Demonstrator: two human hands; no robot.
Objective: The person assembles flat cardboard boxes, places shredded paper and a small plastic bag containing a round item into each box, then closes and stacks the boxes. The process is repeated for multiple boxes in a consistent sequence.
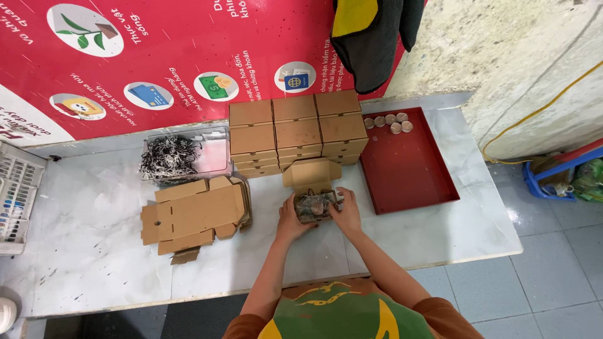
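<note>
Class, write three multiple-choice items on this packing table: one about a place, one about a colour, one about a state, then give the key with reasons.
1. Where does the red tray lie from the open box?
A. Its right
B. Its left
C. Underneath it

2. What colour are the stacked closed boxes?
A. White
B. Brown
C. Blue

3. How is the box between the left hand and right hand?
A. Taped shut
C. Crushed flat
B. Open, lid up

Key: A, tray sits rightward; B, plain brown cardboard; B, flap stands raised.
</note>
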